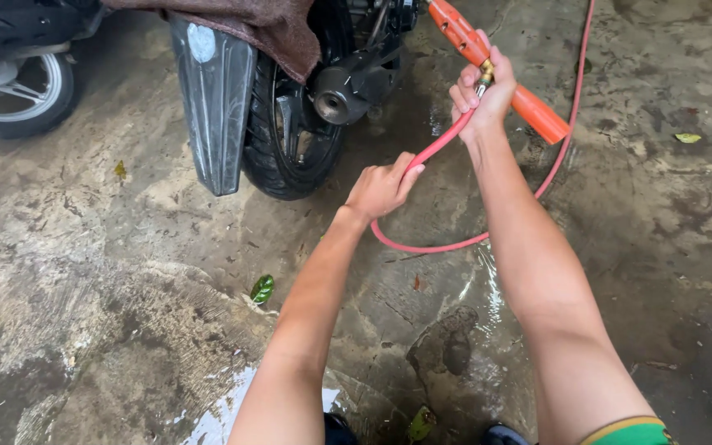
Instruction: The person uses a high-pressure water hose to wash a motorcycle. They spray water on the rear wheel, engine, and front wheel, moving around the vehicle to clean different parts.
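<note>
The orange spray wand (500, 70) is up near the top of the wet concrete floor (125, 330), just right of the middle, and it slants down to the right. My right hand (481, 92) is wrapped tight around its middle, with all the fingers curled shut on it, right at the little brass joint. A thin red hose (455, 245) comes out of that joint. It runs down to my left hand (381, 188), which is closed around it like a fist. Below my left hand the hose loops over the floor, then goes up along the right side to the top edge.

Just past my hands stands a motorbike's back wheel (290, 140), near the middle of the top edge. It has a long grey mudguard (214, 107), a dark exhaust pipe (339, 95) and a brown cloth (265, 25) draped on top. Another wheel (14, 95) sits in the top left corner. A green leaf (262, 288) lies on the floor near my left arm.
</note>
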